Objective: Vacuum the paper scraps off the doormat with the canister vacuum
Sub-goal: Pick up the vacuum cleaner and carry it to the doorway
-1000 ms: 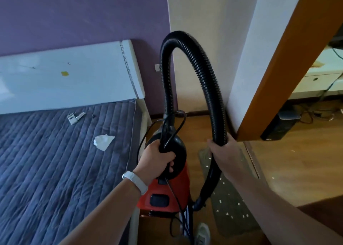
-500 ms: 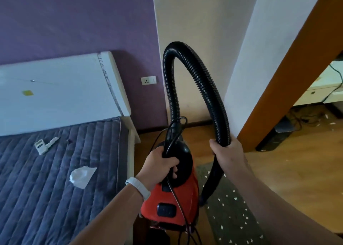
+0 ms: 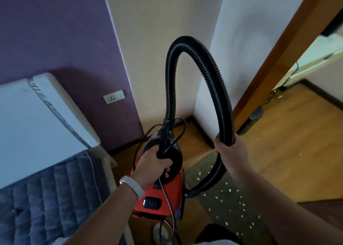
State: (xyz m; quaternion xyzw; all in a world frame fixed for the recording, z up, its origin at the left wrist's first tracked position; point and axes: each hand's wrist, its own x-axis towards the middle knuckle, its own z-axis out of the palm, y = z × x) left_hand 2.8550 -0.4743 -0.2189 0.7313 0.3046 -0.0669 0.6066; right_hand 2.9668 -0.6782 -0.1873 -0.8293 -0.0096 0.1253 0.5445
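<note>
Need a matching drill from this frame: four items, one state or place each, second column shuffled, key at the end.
Things:
1. hose
2. canister vacuum
3. doormat
4. wall socket

States or places:
A. on the purple wall
B. red body, top handle gripped by the left hand
C. strewn with white paper scraps
D. black and ribbed, looped upward, held by the right hand

Pairs: 1-D, 2-B, 3-C, 4-A
</note>
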